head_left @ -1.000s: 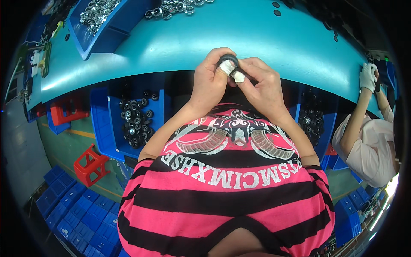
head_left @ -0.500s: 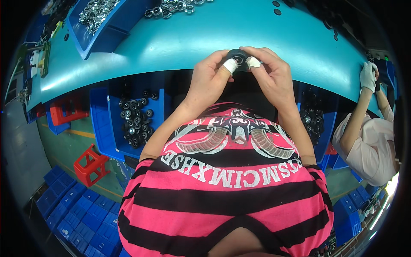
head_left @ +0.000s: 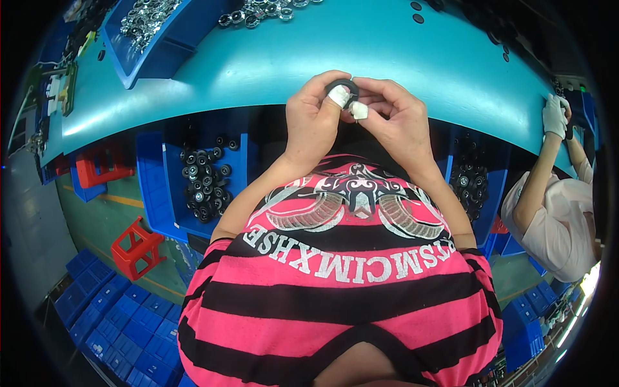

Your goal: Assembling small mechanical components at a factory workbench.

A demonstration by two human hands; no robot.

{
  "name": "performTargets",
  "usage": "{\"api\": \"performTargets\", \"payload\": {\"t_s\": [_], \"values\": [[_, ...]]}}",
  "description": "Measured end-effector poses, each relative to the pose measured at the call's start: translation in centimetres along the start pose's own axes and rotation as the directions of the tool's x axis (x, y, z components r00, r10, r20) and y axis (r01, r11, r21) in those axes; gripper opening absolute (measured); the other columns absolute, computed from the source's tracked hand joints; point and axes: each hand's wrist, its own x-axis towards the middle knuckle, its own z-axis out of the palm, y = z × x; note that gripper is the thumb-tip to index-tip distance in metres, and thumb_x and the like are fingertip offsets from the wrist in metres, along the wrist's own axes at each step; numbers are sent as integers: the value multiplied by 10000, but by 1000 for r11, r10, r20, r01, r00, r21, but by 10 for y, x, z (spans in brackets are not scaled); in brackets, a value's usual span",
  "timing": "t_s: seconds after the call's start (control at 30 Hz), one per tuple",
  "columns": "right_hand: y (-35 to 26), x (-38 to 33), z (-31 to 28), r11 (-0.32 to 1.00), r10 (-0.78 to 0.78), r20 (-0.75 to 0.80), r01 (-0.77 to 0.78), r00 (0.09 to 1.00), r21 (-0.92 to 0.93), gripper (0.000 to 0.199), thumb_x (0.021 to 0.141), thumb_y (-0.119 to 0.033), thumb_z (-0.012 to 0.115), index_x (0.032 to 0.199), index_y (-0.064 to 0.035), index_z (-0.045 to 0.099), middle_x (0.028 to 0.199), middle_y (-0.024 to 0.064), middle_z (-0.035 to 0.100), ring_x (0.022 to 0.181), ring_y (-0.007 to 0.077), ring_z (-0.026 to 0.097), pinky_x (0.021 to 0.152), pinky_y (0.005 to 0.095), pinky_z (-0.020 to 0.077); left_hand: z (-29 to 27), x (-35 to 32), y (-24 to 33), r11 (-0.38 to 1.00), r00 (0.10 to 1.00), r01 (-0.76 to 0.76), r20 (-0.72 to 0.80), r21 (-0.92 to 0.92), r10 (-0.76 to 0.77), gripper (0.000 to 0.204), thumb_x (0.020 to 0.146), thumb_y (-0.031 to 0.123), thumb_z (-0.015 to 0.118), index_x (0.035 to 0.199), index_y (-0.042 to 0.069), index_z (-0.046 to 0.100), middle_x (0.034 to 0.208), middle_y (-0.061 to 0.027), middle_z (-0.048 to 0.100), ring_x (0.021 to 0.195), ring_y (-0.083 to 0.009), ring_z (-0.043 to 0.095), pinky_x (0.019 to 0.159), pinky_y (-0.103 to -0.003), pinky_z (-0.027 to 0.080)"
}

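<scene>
Just over the near edge of the teal table I hold a small black toy wheel (head_left: 354, 88) between my two hands. My left hand (head_left: 312, 122) grips its left side, the white-wrapped thumb lying across the face. My right hand (head_left: 401, 119) pinches at the wheel's right side; its thumb, also wrapped in white, sits just below the rim. The wheel's centre is mostly covered by the left thumb, and fingertips behind it are hidden.
The teal table (head_left: 258, 74) carries a blue bin (head_left: 164, 61) of shiny rings at far left, with loose chrome rings (head_left: 253, 19) beside it. Below the edge, blue bins of black wheels (head_left: 205, 184) flank me. Red stools (head_left: 137, 249) stand left. A gloved co-worker (head_left: 554, 206) works at right.
Both hands have shifted slightly left with the wheel. It has turned in my fingers, and my right thumb has slid down off its face to the lower rim.
</scene>
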Motion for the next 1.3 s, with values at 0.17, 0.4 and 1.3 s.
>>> {"api": "performTargets", "payload": {"t_s": [0.17,0.4,1.3], "values": [[15,3,-9,991,102,1,-101,995,93,272,848,-21,713,1112,44,706,983,105,712,868,147,708,765,249,575,-12,7,0,991,975,132,181,-17,-127,281,994,94,591,1252,-15,574,1043,-93,686,870,-124,655,679,-247,569],[12,6,-6,999,15,-13,-15,1000,52,259,844,-25,724,1098,24,718,969,77,691,841,131,692,748,245,561,-13,7,6,991,972,132,196,9,-131,296,957,52,607,1243,-11,563,993,-90,681,752,-116,633,641,-262,568],[22,6,-12,999,-49,14,49,999,5,303,872,-21,677,1173,8,693,1008,77,678,893,149,672,787,274,556,-8,5,1,979,976,155,177,-135,-130,326,974,87,624,1281,-5,561,1109,-98,667,909,-138,660,726,-278,580]]}}
